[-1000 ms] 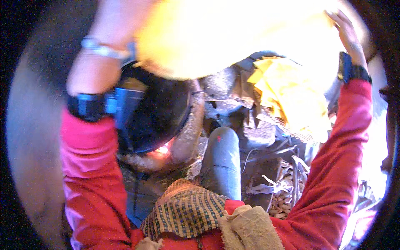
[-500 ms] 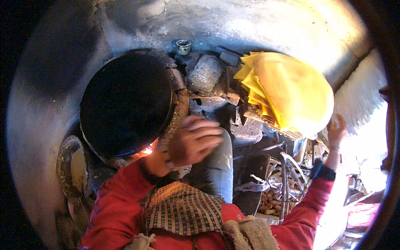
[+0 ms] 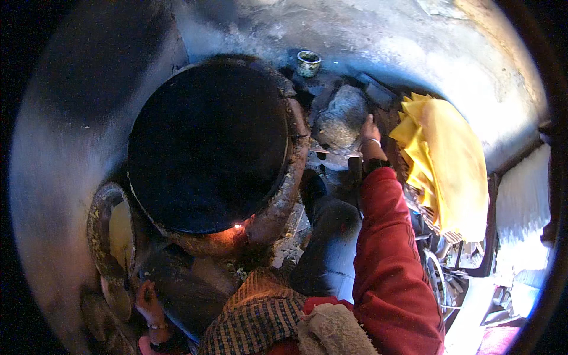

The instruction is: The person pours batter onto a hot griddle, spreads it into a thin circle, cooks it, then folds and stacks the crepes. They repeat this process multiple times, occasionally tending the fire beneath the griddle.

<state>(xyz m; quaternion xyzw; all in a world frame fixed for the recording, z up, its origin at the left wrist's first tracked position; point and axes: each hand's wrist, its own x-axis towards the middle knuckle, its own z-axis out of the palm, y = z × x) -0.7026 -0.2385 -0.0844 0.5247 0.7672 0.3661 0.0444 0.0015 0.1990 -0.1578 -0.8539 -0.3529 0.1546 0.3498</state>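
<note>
A large round black griddle [image 3: 207, 148] rests on a clay stove [image 3: 293, 160], with fire glowing under its near edge. My right hand [image 3: 371, 131] reaches forward to the right side of a grey crumpled bundle [image 3: 342, 118] and closes on its edge; most of the fingers are hidden. Low at the left, my left hand [image 3: 149, 303] hangs with loosely bent fingers and nothing visible in it. Beside it, a wide bowl [image 3: 121, 231] with pale yellowish contents leans near the wall. To the right lies a stack of thin yellow rounds like flatbreads [image 3: 452, 160], on a slatted rack.
A small cup [image 3: 308, 63] stands on the ledge behind the grey bundle. The sooty wall [image 3: 248, 29] curves around the back. Sticks and scraps [image 3: 444, 278] lie at the right below the flatbreads. My checked cloth [image 3: 254, 307] covers my lap.
My right hand has left the flatbread stack's near edge for the grey bundle. My left hand has moved from in front of the stove down beside the bowl. The view has shifted.
</note>
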